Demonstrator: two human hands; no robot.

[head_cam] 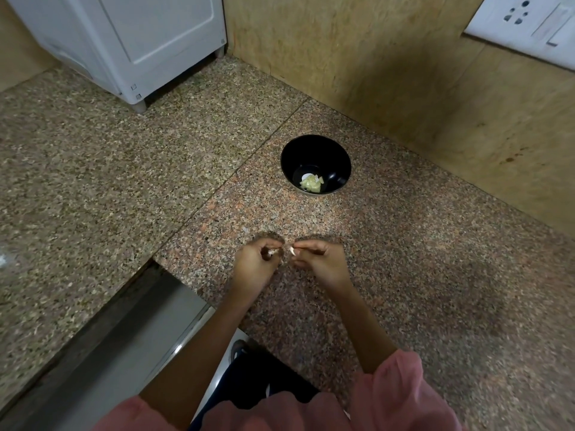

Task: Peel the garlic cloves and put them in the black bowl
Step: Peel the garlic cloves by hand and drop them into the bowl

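Speckled granite countertop, tan stone backsplash behind. Left hand curled, fingers pinching a small garlic clove with papery skin at the fingertips. Right hand just beside it, thumb and forefinger pressed together on a pale garlic piece; skin or clove, can't tell, it's small and blurred. Hands nearly touching, low over the counter. Pink sleeves at the frame bottom. Black bowl sits well beyond the hands, near the backsplash, with several peeled cloves in its bottom. White appliance top left, wall socket plate top right.
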